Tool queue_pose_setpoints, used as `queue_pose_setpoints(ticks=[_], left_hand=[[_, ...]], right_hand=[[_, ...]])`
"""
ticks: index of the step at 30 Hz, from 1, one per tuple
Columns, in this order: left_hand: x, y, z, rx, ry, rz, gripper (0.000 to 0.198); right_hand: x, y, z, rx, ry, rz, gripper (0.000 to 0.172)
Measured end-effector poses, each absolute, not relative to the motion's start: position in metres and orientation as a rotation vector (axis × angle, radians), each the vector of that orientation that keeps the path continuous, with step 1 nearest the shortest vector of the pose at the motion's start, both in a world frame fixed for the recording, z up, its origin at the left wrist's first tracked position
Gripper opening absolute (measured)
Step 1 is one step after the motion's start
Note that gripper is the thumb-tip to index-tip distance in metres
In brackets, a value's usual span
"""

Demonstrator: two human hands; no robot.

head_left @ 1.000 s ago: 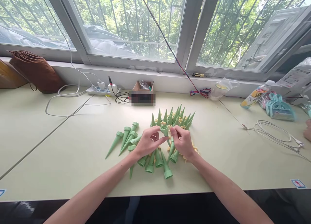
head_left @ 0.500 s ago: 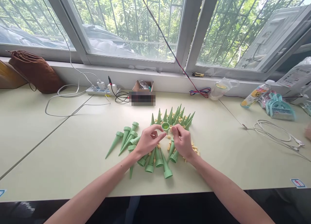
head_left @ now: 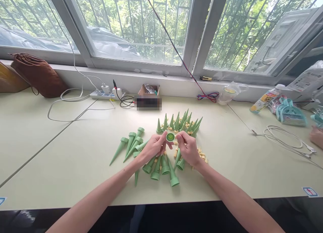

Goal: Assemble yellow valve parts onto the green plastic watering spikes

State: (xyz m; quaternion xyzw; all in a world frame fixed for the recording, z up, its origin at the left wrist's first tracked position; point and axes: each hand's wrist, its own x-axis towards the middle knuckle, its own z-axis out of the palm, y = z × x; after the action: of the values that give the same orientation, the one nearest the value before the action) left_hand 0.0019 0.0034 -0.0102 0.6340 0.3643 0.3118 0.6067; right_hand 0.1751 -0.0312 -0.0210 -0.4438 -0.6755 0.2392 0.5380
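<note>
My left hand (head_left: 153, 148) pinches a green plastic cone spike (head_left: 170, 137) with its round open end turned toward me. My right hand (head_left: 188, 148) is closed in a pinch right beside that opening, its fingertips at the rim, perhaps on a small yellow piece too small to make out. Below my hands lies a fan of green cone spikes (head_left: 161, 165). More lie to the left (head_left: 131, 143). A cluster stands point up behind my hands (head_left: 181, 122). Small yellow parts (head_left: 202, 154) are scattered by my right wrist.
A cardboard box (head_left: 148, 90), a power strip (head_left: 104, 94) with white cables and a brown bag (head_left: 37, 74) sit by the window. At the right lie a white cable (head_left: 285, 137), teal items (head_left: 290, 113), a bottle (head_left: 264, 100) and another person's hand (head_left: 316, 136).
The held cone has tipped from upright until its open end faces me. Both hands shifted slightly and my right fingertips came up to the opening.
</note>
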Motion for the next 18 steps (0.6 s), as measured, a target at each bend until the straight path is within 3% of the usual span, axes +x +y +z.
queue_pose_setpoints(ticks=[13,18], left_hand=[[-0.0022,0.0028,-0.0091,1.561,0.788,0.763,0.042],[-0.0028,0.0027,-0.0086,1.589,0.787,0.801,0.041]], right_hand=[[0.1781,-0.0297,-0.0197,-1.098,-1.58,0.571,0.034],[0.1781,-0.0304,-0.0172,-1.095,-1.587,0.57,0.034]])
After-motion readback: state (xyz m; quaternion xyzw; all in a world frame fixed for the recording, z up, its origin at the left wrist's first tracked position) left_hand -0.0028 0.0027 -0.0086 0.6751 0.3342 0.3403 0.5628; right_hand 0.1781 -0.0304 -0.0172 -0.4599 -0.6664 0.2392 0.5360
